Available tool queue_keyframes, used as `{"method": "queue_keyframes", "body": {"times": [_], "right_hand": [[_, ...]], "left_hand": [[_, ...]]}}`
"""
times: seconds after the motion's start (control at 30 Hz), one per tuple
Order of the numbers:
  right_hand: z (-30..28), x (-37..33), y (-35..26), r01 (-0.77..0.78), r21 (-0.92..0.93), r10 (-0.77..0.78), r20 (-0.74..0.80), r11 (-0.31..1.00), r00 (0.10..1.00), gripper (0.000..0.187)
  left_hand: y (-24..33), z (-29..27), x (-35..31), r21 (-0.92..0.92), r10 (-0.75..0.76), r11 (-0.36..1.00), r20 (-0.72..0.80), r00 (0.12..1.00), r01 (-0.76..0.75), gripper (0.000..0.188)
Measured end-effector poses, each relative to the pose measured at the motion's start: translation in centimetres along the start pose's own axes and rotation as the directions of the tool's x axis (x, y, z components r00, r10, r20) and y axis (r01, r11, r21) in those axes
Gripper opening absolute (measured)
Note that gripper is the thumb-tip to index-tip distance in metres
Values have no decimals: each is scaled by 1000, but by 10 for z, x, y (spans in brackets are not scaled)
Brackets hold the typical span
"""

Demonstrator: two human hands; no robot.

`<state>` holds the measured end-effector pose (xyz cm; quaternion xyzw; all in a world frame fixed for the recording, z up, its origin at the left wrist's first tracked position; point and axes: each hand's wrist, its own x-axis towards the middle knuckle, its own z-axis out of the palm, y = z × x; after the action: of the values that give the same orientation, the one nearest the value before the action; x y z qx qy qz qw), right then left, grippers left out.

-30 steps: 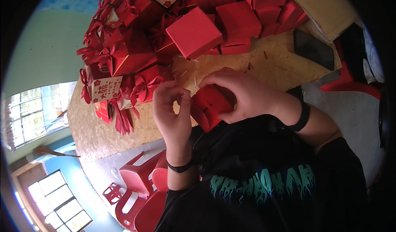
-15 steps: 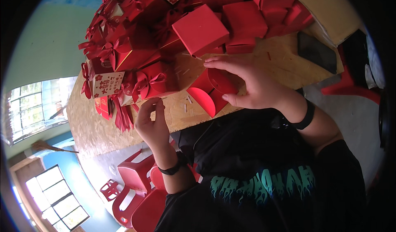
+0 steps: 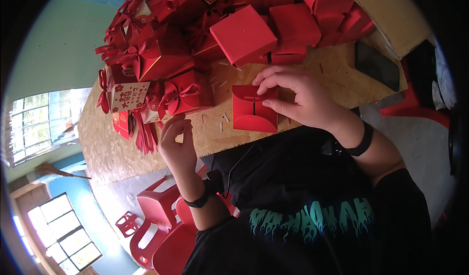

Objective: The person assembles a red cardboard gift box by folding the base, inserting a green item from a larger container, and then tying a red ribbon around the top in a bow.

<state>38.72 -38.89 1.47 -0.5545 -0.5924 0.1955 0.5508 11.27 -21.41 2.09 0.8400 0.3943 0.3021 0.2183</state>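
A small red gift box (image 3: 255, 123) lies in front of me near the table's edge, its curved flaps folded over the top. A dark slit and a small slot show between the flaps. My right hand (image 3: 298, 93) is over the box's right side, thumb and fingers apart, the fingertips at the upper flap. To the left, my left hand (image 3: 177, 137) is raised at the table's edge, thumb and fingertips pinched together in a loop. Whatever it may hold is too small to see. Close behind it is a red box with a ribbon bow (image 3: 188, 93).
A heap of red boxes (image 3: 244, 35), many with bows, covers the back of the wooden table (image 3: 112, 153). Red ribbons (image 3: 145, 134) hang at its left. A dark flat phone-like slab (image 3: 376, 66) lies at the right. Red plastic chairs (image 3: 159, 209) stand below left.
The small box's curved flaps have gone from standing up to lying flatter, and the box now sits squarer to me. My right hand's fingers have curled inward. My left hand has barely moved.
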Motion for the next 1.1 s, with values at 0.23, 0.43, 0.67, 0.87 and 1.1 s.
{"method": "queue_keyframes", "body": {"times": [0.23,0.43,0.67,0.87,1.1], "right_hand": [[5,1,1,-110,123,119,-73,986,990,21],[8,-4,-1,-160,34,163,-110,986,980,35],[-1,-15,-10,-233,100,234,7,967,972,57],[13,-21,-20,-260,-59,261,4,964,965,64],[23,-20,-18,-396,204,391,68,895,918,55]], "left_hand": [[49,-1,-9,-279,-26,959,98,995,53,12],[92,24,-12,-298,290,929,212,933,-220,26],[106,32,-15,-270,132,961,289,948,-51,26],[113,44,-23,-368,51,929,232,971,39,29],[115,40,-16,-370,134,929,330,934,-2,29]]}}
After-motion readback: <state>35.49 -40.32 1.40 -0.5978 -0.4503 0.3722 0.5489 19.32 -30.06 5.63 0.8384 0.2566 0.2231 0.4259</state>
